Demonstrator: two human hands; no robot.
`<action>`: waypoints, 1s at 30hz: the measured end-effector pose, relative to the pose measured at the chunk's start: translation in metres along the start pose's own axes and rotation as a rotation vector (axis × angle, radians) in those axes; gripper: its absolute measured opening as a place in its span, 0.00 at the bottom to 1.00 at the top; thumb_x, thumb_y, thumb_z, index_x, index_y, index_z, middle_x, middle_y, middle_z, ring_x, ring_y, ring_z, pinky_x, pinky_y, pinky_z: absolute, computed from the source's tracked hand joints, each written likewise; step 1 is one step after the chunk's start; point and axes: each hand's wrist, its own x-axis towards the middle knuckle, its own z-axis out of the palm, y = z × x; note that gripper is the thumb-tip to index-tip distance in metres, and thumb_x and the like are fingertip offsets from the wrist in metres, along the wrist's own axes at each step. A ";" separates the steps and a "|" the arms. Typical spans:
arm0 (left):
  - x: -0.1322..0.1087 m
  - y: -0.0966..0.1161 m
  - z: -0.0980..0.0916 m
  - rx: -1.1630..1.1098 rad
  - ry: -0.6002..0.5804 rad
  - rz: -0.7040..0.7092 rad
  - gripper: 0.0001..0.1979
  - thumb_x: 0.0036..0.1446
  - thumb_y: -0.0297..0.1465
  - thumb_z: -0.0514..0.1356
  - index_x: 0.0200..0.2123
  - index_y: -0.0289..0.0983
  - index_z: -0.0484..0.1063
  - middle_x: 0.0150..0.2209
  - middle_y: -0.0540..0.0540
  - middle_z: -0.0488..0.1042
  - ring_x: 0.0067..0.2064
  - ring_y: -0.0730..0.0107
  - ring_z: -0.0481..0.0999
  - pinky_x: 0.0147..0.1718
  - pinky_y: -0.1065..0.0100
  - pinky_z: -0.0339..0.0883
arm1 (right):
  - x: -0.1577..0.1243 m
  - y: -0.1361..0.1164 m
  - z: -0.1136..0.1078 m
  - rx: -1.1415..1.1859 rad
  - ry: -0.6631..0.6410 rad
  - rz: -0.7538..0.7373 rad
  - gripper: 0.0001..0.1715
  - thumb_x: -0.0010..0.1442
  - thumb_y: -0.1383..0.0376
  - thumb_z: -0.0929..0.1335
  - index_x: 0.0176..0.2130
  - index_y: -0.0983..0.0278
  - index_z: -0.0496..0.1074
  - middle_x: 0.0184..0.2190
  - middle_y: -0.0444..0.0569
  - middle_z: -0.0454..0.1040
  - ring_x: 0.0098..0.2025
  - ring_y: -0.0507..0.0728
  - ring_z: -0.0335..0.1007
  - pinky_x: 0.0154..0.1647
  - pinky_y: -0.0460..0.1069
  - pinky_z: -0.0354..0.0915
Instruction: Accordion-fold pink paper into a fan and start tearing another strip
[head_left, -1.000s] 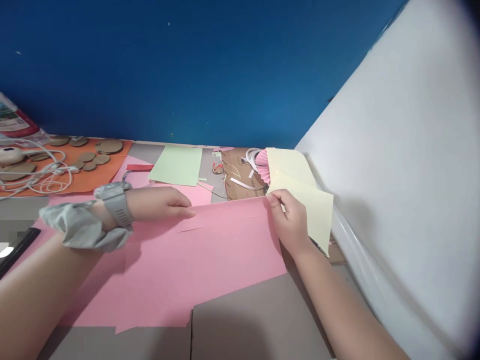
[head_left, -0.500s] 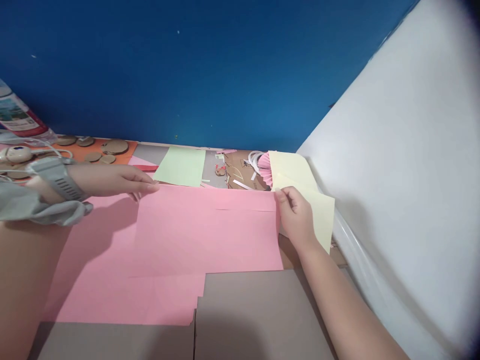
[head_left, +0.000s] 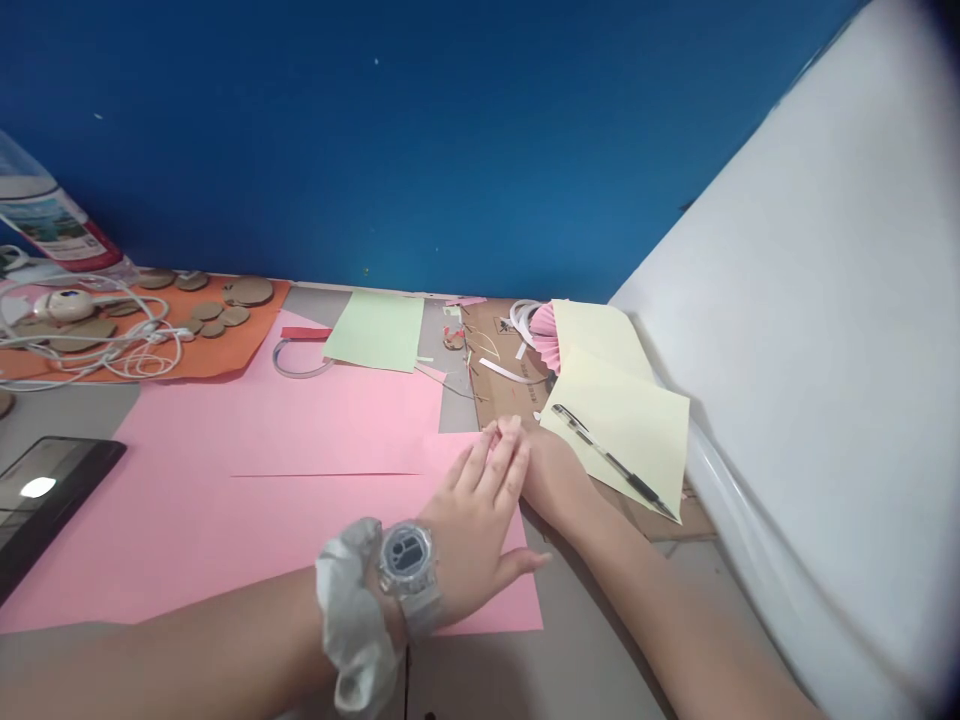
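Observation:
Pink paper (head_left: 285, 530) lies spread on the grey table, with a straight line or edge running across it. My left hand (head_left: 472, 530), with a watch and a grey scrunchie at the wrist, rests flat on the right part of the paper. Its fingers are stretched out, the thumb apart. At the paper's upper right corner, my right hand (head_left: 551, 470) is closed, its fingertips partly covered by my left fingertips. Beside the right hand, a black pen (head_left: 615, 460) lies on pale yellow paper (head_left: 637, 410).
A dark phone (head_left: 52, 500) lies at the left. Earphones (head_left: 112, 345) and brown cut-out pieces (head_left: 249, 291) rest on orange paper (head_left: 225, 360). Behind are a bottle (head_left: 64, 230), green paper (head_left: 379, 330) and cardboard (head_left: 495, 370). A blue wall and a white wall meet beyond.
My left hand has moved right and down, from the paper's far edge to beside my right hand. The raised pink paper now lies flat. The pen and phone have come into sight.

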 end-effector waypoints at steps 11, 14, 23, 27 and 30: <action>-0.038 -0.052 0.001 0.043 -0.111 -0.089 0.40 0.59 0.53 0.42 0.65 0.30 0.42 0.66 0.37 0.45 0.66 0.51 0.45 0.63 0.51 0.44 | 0.003 -0.007 -0.003 -0.163 -0.151 0.070 0.14 0.66 0.63 0.57 0.28 0.61 0.60 0.24 0.45 0.69 0.26 0.53 0.64 0.25 0.46 0.50; -0.050 -0.065 -0.008 0.057 -0.147 -0.081 0.38 0.60 0.51 0.43 0.65 0.32 0.42 0.66 0.38 0.44 0.67 0.53 0.44 0.63 0.51 0.44 | 0.003 -0.007 -0.003 -0.153 -0.150 0.068 0.14 0.66 0.63 0.56 0.28 0.61 0.60 0.24 0.44 0.69 0.26 0.53 0.63 0.25 0.47 0.49; -0.083 -0.093 -0.028 0.146 -0.121 -0.126 0.39 0.59 0.49 0.47 0.66 0.33 0.38 0.67 0.40 0.43 0.67 0.56 0.45 0.63 0.55 0.46 | 0.001 -0.001 -0.002 -0.109 -0.132 0.074 0.15 0.66 0.62 0.56 0.27 0.61 0.58 0.22 0.43 0.66 0.24 0.53 0.61 0.24 0.47 0.47; -0.096 -0.108 -0.034 0.139 -0.149 -0.092 0.40 0.59 0.49 0.48 0.66 0.36 0.36 0.67 0.41 0.42 0.67 0.55 0.45 0.62 0.53 0.47 | 0.001 -0.001 -0.002 -0.107 -0.121 0.066 0.16 0.67 0.62 0.55 0.27 0.61 0.57 0.22 0.44 0.66 0.24 0.53 0.61 0.24 0.47 0.47; -0.108 -0.117 -0.037 0.159 -0.109 -0.119 0.40 0.58 0.50 0.48 0.66 0.38 0.36 0.67 0.43 0.43 0.67 0.56 0.46 0.63 0.54 0.46 | 0.000 -0.002 -0.002 -0.099 -0.131 0.075 0.16 0.67 0.61 0.55 0.27 0.61 0.57 0.22 0.44 0.66 0.24 0.53 0.61 0.24 0.47 0.47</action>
